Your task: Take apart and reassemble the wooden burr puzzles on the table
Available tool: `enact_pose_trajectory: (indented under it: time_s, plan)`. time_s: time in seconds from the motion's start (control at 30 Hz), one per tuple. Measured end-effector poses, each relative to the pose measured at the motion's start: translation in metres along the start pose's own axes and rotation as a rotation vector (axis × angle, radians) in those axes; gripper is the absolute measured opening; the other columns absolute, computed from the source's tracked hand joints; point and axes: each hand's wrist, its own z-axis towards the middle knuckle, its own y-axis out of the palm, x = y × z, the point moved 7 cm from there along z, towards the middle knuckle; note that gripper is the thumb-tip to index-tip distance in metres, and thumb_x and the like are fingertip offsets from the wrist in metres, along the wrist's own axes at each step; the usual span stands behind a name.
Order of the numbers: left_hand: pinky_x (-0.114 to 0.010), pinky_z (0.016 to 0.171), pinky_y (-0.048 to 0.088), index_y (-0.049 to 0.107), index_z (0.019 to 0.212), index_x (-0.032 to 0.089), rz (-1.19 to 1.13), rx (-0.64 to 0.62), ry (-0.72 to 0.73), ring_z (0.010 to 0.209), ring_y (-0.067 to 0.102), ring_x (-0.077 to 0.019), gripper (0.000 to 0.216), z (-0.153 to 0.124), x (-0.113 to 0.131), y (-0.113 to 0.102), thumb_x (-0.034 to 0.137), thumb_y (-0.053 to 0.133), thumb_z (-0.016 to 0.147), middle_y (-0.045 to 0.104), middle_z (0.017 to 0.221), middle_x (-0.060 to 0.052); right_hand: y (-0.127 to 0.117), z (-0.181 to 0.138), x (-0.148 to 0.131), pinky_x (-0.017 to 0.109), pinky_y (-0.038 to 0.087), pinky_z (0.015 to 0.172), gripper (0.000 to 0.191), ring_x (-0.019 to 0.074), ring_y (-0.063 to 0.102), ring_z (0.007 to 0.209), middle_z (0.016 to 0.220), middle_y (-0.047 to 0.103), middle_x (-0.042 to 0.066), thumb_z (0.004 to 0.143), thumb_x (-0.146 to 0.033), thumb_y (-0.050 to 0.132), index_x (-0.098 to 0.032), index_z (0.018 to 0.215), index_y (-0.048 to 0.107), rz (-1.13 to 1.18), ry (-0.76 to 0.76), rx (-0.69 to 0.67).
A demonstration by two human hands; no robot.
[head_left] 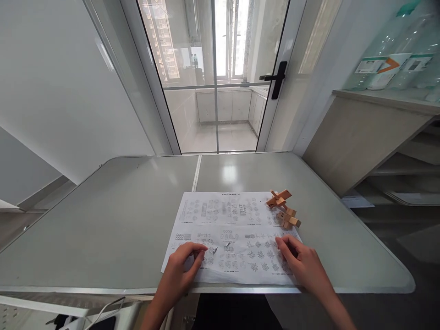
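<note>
A white printed sheet [237, 277] covered with small line diagrams lies near the table's front edge. My left hand [184, 265] rests at its lower left, fingers loosely curved, thumb and index tips close together with no object visible between them. On the lower right part of the paper lies my right hand [299, 257], its fingers bent and slightly apart, holding nothing I can see. Beyond it, at the sheet's right side, sit two clusters of interlocked wooden puzzle sticks: a reddish-brown one [279, 199] and a lighter one [289, 219]. Two tiny greyish bits [215, 250] show near my left fingertips, too small to name.
The grey-green table [96, 229] has a seam and a raised metal-coloured rim. Behind it stands a glass door [216, 105] with a black handle [279, 80]. Large plastic bottles [395, 64] stand on a shelf at right. A white cable [105, 311] lies below the table at left.
</note>
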Motion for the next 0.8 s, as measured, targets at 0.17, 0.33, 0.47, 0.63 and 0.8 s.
enact_pose_trajectory:
  time_s: [0.17,0.33,0.47,0.63,0.8]
  plan:
    - [-0.033,0.089,0.056,0.073,0.106,0.027,0.009,0.007,-0.003,0.096,0.072,-0.0232,0.024,0.0000,0.0002,-0.0003,0.044,0.057,0.102,0.078,0.104,-0.003,-0.0004,-0.0003,-0.0019,0.026,0.037,0.053,0.053,0.0165,0.049,0.054,0.059,0.053,-0.003,0.097,-0.071,0.047,-0.024,0.074,0.058,0.016,-0.005,-0.012]
    - [-0.033,0.088,0.055,0.072,0.103,0.026,0.003,0.004,-0.011,0.093,0.071,-0.0232,0.024,-0.0004,0.0017,0.0005,0.044,0.056,0.102,0.077,0.100,-0.004,0.0009,-0.0005,-0.0017,0.026,0.038,0.053,0.054,0.0166,0.048,0.055,0.060,0.052,-0.003,0.097,-0.072,0.047,-0.024,0.074,0.058,0.021,-0.002,-0.013]
    - [-0.034,0.088,0.055,0.072,0.102,0.026,-0.003,0.008,-0.015,0.091,0.070,-0.0236,0.026,-0.0001,0.0015,0.0006,0.046,0.056,0.102,0.076,0.098,-0.005,0.0016,-0.0013,-0.0001,0.026,0.038,0.054,0.054,0.0164,0.047,0.055,0.060,0.053,-0.003,0.097,-0.072,0.047,-0.024,0.073,0.058,0.013,-0.006,0.003]
    - [-0.033,0.084,0.055,0.070,0.093,0.024,0.006,0.006,-0.008,0.085,0.069,-0.0230,0.031,0.0008,0.0045,0.0001,0.050,0.054,0.103,0.076,0.091,-0.004,0.0007,-0.0004,0.0007,0.026,0.039,0.052,0.055,0.0164,0.048,0.054,0.059,0.054,-0.003,0.097,-0.072,0.047,-0.024,0.074,0.059,0.004,-0.037,0.016]
    - [-0.032,0.082,0.055,0.069,0.091,0.024,0.033,0.019,-0.002,0.083,0.069,-0.0228,0.030,0.0019,0.0075,-0.0013,0.048,0.055,0.102,0.075,0.089,-0.003,-0.0008,0.0015,0.0006,0.026,0.043,0.052,0.056,0.0178,0.053,0.054,0.059,0.057,-0.001,0.096,-0.074,0.047,-0.024,0.073,0.060,0.000,-0.046,0.022]
